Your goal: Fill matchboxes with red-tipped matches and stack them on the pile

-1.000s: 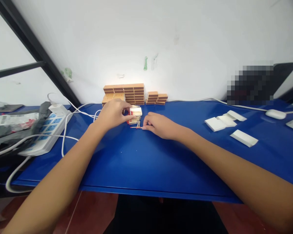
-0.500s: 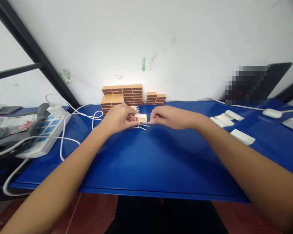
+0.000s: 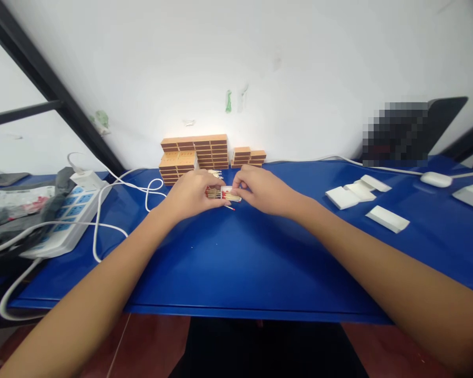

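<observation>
My left hand [image 3: 193, 191] is closed around a small white matchbox tray [image 3: 227, 188], thumb at the front and fingers behind. Red-headed matches [image 3: 233, 198] lie in the tray, and more show between my left thumb and fingers. Over the tray's right part, my right hand [image 3: 260, 188] pinches thumb and forefinger together at the matches; what sits between the fingertips is mostly hidden, apparently a match. One loose match [image 3: 229, 207] lies on the blue table just in front of the tray. Pale match ends [image 3: 215, 173] stick out behind my left hand.
Stacked matchboxes [image 3: 197, 142] stand against the wall, with a smaller stack [image 3: 242, 152] beside them. Unfolded white card pieces [image 3: 349, 195] lie to the right. A power strip [image 3: 69, 220] and white cables [image 3: 102, 220] occupy the left side.
My right hand has moved left from the table beside the tray to over the tray, still pinching. Fewer loose matches show in front. The view has shifted slightly.
</observation>
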`<state>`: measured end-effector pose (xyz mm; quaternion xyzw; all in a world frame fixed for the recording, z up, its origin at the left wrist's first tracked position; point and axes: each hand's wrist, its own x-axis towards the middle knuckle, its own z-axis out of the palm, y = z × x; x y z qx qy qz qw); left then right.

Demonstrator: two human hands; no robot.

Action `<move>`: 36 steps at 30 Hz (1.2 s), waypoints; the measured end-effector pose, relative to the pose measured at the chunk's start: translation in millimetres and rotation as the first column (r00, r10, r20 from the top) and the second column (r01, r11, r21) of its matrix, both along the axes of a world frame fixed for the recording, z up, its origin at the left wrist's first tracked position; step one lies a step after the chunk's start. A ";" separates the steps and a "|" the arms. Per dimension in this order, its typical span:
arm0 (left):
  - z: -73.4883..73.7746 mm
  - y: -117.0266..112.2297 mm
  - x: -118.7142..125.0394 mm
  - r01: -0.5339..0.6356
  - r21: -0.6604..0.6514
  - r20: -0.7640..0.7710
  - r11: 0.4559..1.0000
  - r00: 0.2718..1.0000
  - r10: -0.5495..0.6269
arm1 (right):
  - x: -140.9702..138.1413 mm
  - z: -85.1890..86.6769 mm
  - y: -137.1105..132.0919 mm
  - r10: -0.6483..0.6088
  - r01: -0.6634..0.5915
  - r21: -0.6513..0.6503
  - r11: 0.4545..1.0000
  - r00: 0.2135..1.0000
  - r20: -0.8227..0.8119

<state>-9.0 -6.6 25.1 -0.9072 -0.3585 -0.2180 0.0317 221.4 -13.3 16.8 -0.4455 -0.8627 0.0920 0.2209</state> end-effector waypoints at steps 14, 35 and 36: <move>8.1 14.2 -22.8 -0.118 0.057 -0.003 0.991 0.993 0.119 | -0.9 -13.0 2.1 -0.033 0.035 -0.038 0.999 0.999 0.038; 9.4 12.7 -22.6 -0.135 0.050 -0.023 0.990 0.990 0.136 | 6.9 -14.7 8.5 0.362 -0.359 -0.153 0.921 0.932 -0.011; 9.1 12.8 -22.6 -0.136 0.048 -0.023 0.990 0.990 0.137 | 6.9 -14.7 9.1 0.345 -0.342 -0.154 0.927 0.939 -0.005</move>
